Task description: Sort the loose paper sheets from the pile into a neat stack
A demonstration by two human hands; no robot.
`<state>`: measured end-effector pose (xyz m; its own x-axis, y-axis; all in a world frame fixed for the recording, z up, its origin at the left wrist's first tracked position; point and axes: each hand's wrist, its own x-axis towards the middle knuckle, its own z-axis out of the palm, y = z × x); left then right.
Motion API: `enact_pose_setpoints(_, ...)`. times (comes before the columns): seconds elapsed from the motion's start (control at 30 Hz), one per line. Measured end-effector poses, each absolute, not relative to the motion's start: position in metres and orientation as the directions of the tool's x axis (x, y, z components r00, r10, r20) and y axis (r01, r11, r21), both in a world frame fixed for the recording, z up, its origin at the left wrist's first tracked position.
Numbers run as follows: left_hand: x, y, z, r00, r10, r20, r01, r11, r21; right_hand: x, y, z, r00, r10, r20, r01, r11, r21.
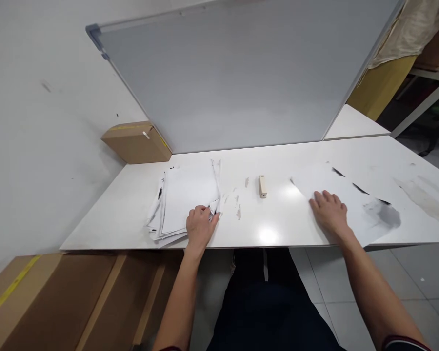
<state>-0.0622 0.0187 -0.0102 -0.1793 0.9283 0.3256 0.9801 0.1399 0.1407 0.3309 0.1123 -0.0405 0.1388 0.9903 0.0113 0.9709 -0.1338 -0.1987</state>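
Observation:
A stack of white paper (190, 190) with uneven, dark-marked edges lies on the left part of the table. My left hand (199, 225) is at its near right corner, fingers curled and thumb out, gripping a sheet whose corner is bent up. Over on the right, a loose sheet of paper (351, 214) with a grey smudge lies on the table, and my right hand (329, 212) rests flat on it, fingers spread. Between the two hands stands a small beige stapler (262, 186), touched by neither.
A large whiteboard (234, 78) leans behind the white table (241, 234). A cardboard box (139, 144) sits at the back left corner. More cardboard boxes (84, 287) stand below the table's left front edge. Dried stains mark the tabletop on the right.

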Motion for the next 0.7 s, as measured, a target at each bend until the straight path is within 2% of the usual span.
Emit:
enact_pose_setpoints(0.07, -0.058, 0.022, -0.015, -0.130, 0.907, 0.400, 0.991, 0.116, 0.060, 0.344, 0.117, -0.030, 0.213, 0.977, 0.025, 0.957, -0.203, -0.208)
enact_pose_setpoints(0.13, -0.055, 0.025, -0.019, -0.081, 0.897, 0.434, 0.996, 0.083, 0.016, 0.328, 0.114, -0.016, 0.211, 0.976, 0.048, 0.938, -0.188, -0.293)
enact_pose_setpoints(0.17, -0.054, 0.026, -0.021, -0.062, 0.896, 0.440, 0.998, 0.069, 0.000, 0.309, 0.109, -0.010, 0.148, 0.988, 0.055, 0.894, -0.110, -0.434)
enact_pose_setpoints(0.23, -0.051, 0.027, -0.024, -0.039, 0.897, 0.441, 0.998, 0.052, -0.019, 0.252, 0.098, -0.003, -0.151, 0.979, -0.135, 0.605, -0.016, -0.796)
enact_pose_setpoints(0.27, -0.050, 0.027, -0.026, -0.031, 0.898, 0.439, 0.999, 0.047, -0.025, 0.219, 0.094, -0.002, -0.331, 0.909, -0.254, 0.437, -0.091, -0.895)
enact_pose_setpoints(0.3, -0.049, 0.027, -0.027, -0.022, 0.899, 0.437, 0.999, 0.038, -0.028, 0.185, 0.091, -0.003, -0.436, 0.837, -0.331, 0.301, -0.211, -0.930)
enact_pose_setpoints(0.33, -0.047, 0.026, -0.029, -0.011, 0.900, 0.435, 0.999, 0.026, -0.030, 0.153, 0.089, -0.005, -0.486, 0.794, -0.366, 0.197, -0.308, -0.931)
enact_pose_setpoints(0.47, -0.052, 0.014, -0.034, 0.047, 0.907, 0.419, 0.999, -0.043, -0.019, 0.069, 0.094, -0.022, -0.585, 0.729, -0.356, 0.084, -0.382, -0.920)
enact_pose_setpoints(0.63, -0.077, -0.006, -0.030, 0.101, 0.922, 0.372, 0.994, -0.113, 0.010, 0.063, 0.096, -0.040, -0.684, 0.675, -0.276, -0.093, -0.456, -0.885)
enact_pose_setpoints(0.7, -0.082, -0.009, -0.029, 0.096, 0.924, 0.371, 0.989, -0.129, 0.067, 0.066, 0.095, -0.043, -0.724, 0.653, -0.222, -0.160, -0.473, -0.867)
